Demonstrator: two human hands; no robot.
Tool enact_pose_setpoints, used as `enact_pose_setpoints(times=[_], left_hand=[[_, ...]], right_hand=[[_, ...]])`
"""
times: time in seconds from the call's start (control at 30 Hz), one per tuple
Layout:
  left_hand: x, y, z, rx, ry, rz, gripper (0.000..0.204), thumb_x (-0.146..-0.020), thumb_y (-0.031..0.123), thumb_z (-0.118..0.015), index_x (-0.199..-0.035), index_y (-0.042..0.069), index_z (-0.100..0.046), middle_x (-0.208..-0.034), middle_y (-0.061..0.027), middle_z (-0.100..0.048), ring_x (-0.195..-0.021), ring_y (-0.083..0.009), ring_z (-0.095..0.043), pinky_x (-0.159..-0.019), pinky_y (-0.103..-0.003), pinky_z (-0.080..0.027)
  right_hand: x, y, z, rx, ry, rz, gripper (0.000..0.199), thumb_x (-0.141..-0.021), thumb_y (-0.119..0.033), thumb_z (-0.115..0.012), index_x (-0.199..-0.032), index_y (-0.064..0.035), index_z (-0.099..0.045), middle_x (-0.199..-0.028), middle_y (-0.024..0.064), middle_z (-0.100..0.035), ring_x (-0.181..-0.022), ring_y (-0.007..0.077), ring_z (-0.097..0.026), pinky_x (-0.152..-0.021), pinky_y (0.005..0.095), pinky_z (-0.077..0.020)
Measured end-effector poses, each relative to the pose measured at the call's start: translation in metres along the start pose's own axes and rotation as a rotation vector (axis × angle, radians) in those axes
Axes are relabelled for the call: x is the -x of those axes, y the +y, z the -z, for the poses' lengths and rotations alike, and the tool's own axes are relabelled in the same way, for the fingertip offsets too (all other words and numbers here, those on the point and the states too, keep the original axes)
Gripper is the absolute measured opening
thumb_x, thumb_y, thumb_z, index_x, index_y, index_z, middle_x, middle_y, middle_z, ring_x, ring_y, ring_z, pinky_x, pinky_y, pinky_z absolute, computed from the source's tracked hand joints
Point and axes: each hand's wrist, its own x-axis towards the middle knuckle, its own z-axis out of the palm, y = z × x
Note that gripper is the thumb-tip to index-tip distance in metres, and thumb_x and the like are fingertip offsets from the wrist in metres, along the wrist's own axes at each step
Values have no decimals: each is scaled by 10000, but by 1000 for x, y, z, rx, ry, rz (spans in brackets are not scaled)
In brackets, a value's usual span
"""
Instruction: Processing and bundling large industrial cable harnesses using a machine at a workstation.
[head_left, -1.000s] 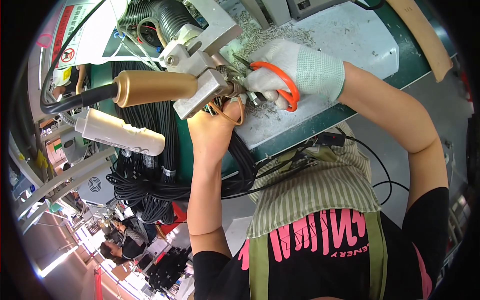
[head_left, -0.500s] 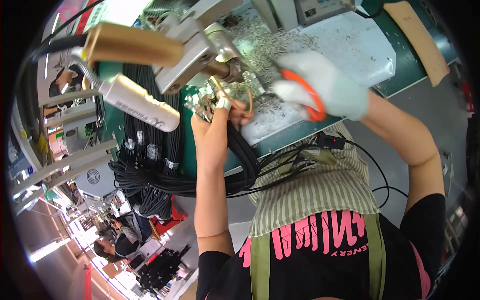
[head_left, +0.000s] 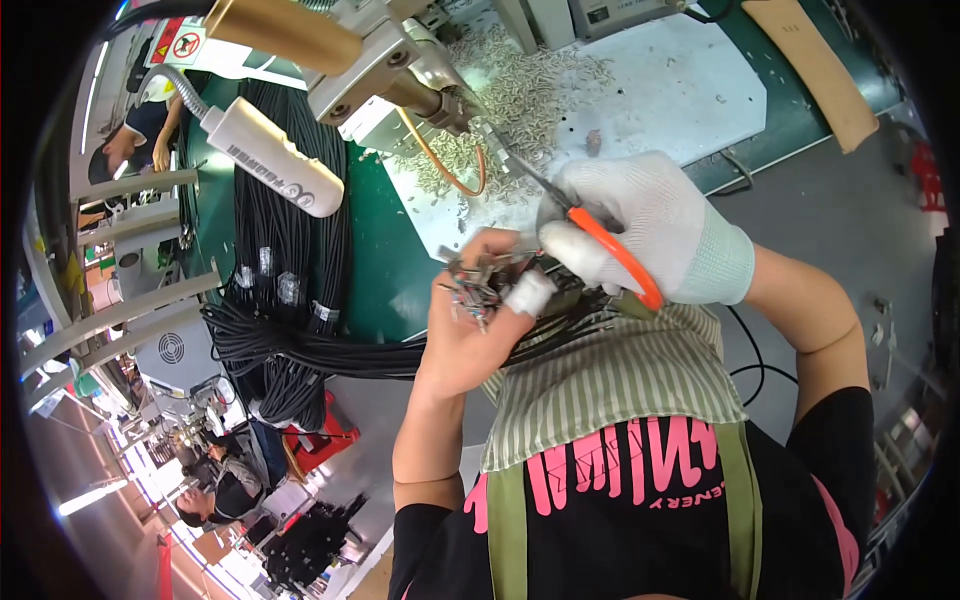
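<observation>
My left hand [head_left: 470, 320], bare with a white tape wrap on one finger, grips a bunch of black cables with metal terminal ends [head_left: 478, 285] just in front of my chest. My right hand [head_left: 650, 230] wears a white knit glove and holds orange-handled cutters [head_left: 600, 245], whose blades point up-left beside the cable ends. The black cables [head_left: 330, 350] trail left from my left hand over the bench edge.
A white mat [head_left: 660, 90] on the green bench [head_left: 380, 260] carries a heap of small metal scraps [head_left: 510, 90]. A metal machine head [head_left: 390, 70] with a tan handle and a white cylindrical lamp [head_left: 275, 155] hang at upper left. Bundled black cables [head_left: 285, 260] lie left. Other people work at far left.
Both hands have drawn back from the machine head toward my chest. The cable ends came away with my left hand, and the cutters now sit right beside them.
</observation>
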Motion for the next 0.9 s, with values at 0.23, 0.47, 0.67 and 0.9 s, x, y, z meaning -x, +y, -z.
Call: enact_pose_setpoints(times=[0.23, 0.47, 0.67, 0.9], left_hand=[[-8, -10, -9, 26, 211, -313, 224, -844, -44, -602, -1062, -21, -553, -895, -57, -627, -799, -114, -624, -639, -229, -490], [-1, -13, 3, 163, -67, -233, 230, -843, -91, -572, -1046, 19, -581, -872, -85, -652, -724, -112, -616, -582, -241, -489], [6, -12, 1, -111, -258, -647, 257, -818, -82, -542, -1058, 5, -580, -941, -80, -644, -767, -134, -620, -646, -278, -495], [5, -23, -7, 13, -375, -643, 274, -796, -39, -566, -1063, 22, -575, -905, -69, -627, -750, -130, -605, -630, -274, -484]], right_hand=[[-3, 2, 13, -571, -189, -568, 134, -824, -135, -612, -824, -3, -591, -568, 72, -540, -487, 129, -561, -465, 287, -426], [17, 11, -23, 319, 183, 275, 115, -805, -133, -617, -799, -21, -594, -557, 82, -555, -453, 179, -558, -437, 317, -421], [44, 18, 10, -819, -498, -530, 284, -912, -247, -518, -807, 11, -575, -567, 75, -590, -444, 140, -555, -393, 252, -386], [51, -15, -18, -725, -218, -409, 156, -868, -149, -556, -848, 0, -599, -582, 86, -589, -419, 171, -531, -390, 295, -379]])
